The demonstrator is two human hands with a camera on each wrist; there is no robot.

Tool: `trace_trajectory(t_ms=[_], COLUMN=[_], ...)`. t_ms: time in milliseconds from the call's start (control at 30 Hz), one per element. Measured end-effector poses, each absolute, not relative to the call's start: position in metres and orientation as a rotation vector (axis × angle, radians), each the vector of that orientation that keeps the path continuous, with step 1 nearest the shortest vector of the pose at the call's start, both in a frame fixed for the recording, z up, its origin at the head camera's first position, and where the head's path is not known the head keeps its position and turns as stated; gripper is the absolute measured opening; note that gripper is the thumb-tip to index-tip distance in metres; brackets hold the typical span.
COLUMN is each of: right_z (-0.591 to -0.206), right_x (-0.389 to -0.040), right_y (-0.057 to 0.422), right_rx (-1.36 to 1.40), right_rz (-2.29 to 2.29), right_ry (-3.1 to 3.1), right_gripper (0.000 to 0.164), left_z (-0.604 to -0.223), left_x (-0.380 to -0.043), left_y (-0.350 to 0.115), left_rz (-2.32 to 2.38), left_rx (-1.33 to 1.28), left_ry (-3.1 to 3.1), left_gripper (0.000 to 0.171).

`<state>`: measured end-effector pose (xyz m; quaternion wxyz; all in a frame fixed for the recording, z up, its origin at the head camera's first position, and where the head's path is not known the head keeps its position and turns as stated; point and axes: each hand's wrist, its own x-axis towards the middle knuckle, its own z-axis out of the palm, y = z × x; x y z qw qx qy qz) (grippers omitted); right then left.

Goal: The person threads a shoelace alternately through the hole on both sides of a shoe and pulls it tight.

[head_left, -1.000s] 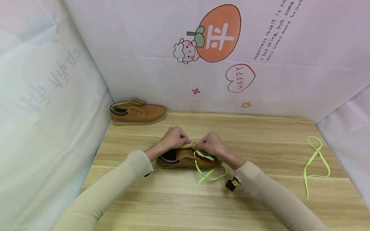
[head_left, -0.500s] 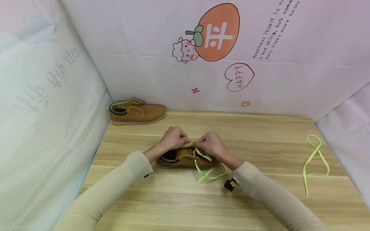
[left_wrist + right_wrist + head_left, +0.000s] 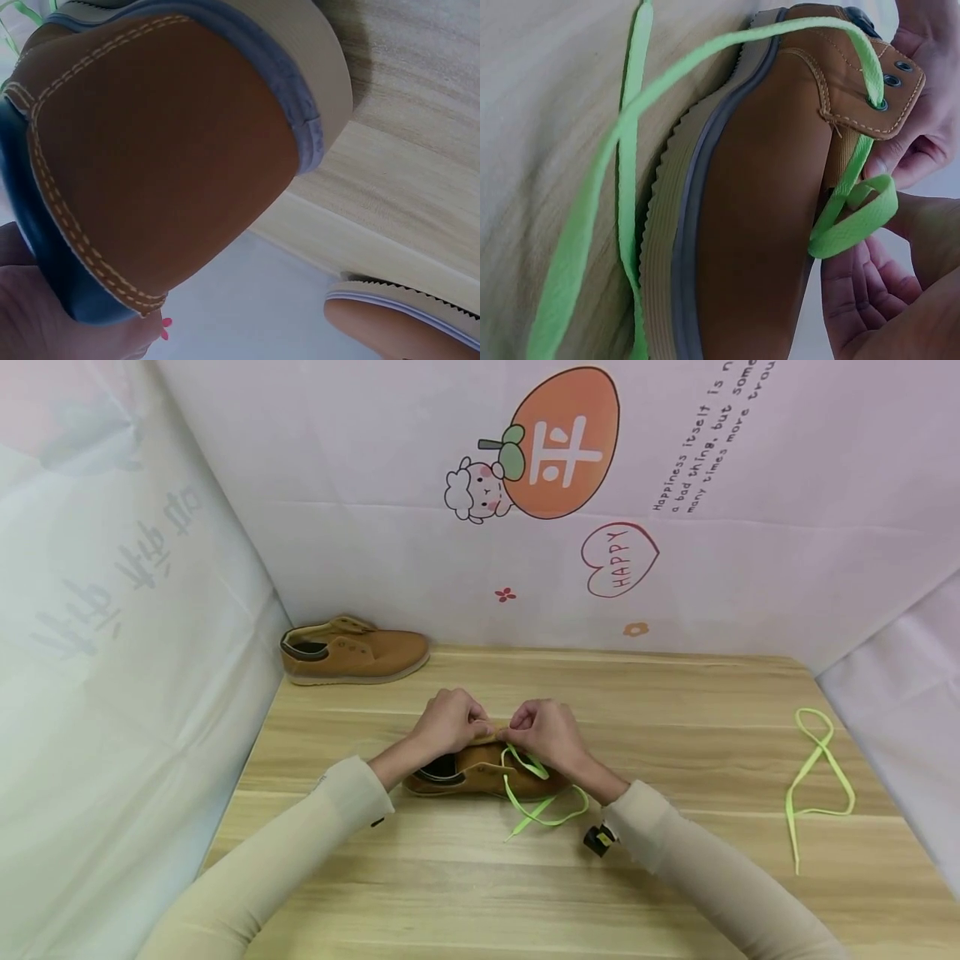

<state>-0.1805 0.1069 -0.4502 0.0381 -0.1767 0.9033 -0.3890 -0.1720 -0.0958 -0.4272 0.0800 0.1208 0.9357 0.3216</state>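
Observation:
A brown leather shoe (image 3: 480, 781) lies on the table, toe to the right. My left hand (image 3: 447, 722) pinches its far eyelet flap (image 3: 486, 737). Against the front end of that flap, the fingertips of my right hand (image 3: 551, 735) pinch a bright green shoelace, though the exact grip is hidden. In the right wrist view the shoelace (image 3: 874, 214) passes through an eyelet of the near flap (image 3: 866, 90) and loops beside my right hand (image 3: 885, 300). The rest of it trails onto the table. The shoe's heel (image 3: 165, 150) fills the left wrist view.
A second brown shoe (image 3: 363, 656), without a lace, stands at the back left by the cloth wall (image 3: 390, 568). Another green shoelace (image 3: 817, 768) lies twisted at the right of the wooden table (image 3: 675, 877).
My right fingertips have shifted slightly up and left, and now cover the eyelet that showed at the flap's front end. The lace loop below them hangs a little differently. My left hand keeps its hold.

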Motion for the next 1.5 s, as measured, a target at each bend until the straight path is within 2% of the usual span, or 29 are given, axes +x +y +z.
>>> trace_trajectory(t_ms=[333, 600, 767, 1167, 1500], right_z=[-0.45, -0.453, -0.455, -0.458, -0.455], right_x=[-0.184, -0.185, -0.184, -0.184, -0.185], right_y=[0.109, 0.113, 0.114, 0.12, 0.12], right_rx=[-0.687, -0.828, -0.865, -0.774, -0.596], right_rz=[-1.15, -1.163, -1.242, -1.346, -1.375], right_ry=[2.711, 2.637, 2.581, 2.411, 2.362], right_gripper=[0.012, 0.003, 0.006, 0.007, 0.016], left_z=[-0.428, -0.433, -0.434, -0.438, -0.441], left_x=[-0.164, -0.156, -0.152, -0.149, -0.147], left_y=[-0.093, -0.092, -0.093, -0.094, -0.095], left_rz=[0.903, 0.815, 0.77, 0.722, 0.757], left_rx=[0.486, 0.765, 0.88, 0.968, 0.98], left_ry=[2.884, 3.01, 3.036, 3.079, 3.075], left_gripper=[0.009, 0.013, 0.018, 0.017, 0.015])
